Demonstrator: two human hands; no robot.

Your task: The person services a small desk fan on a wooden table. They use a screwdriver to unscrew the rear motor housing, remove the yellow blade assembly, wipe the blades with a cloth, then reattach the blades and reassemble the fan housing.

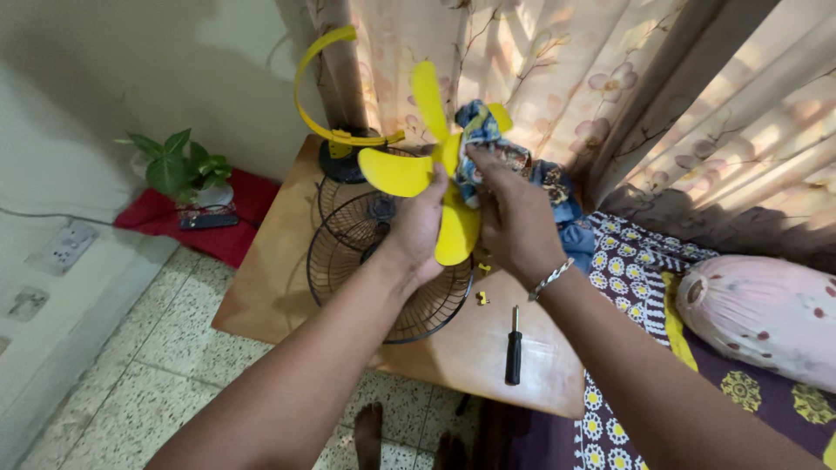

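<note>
Head camera, looking down, close over the table (287, 261)

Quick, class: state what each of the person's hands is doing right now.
Left hand: closed, holding the yellow fan blade.
Right hand: closed on a patterned blue cloth, pressing it against the blade.

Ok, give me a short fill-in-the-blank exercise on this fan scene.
1. The left hand holds a fan blade coloured ____.
2. The right hand presses a patterned ____ against the blade.
3. The tool with the black handle lying on the wooden table is a ____.

Missing words: yellow; cloth; screwdriver
</note>
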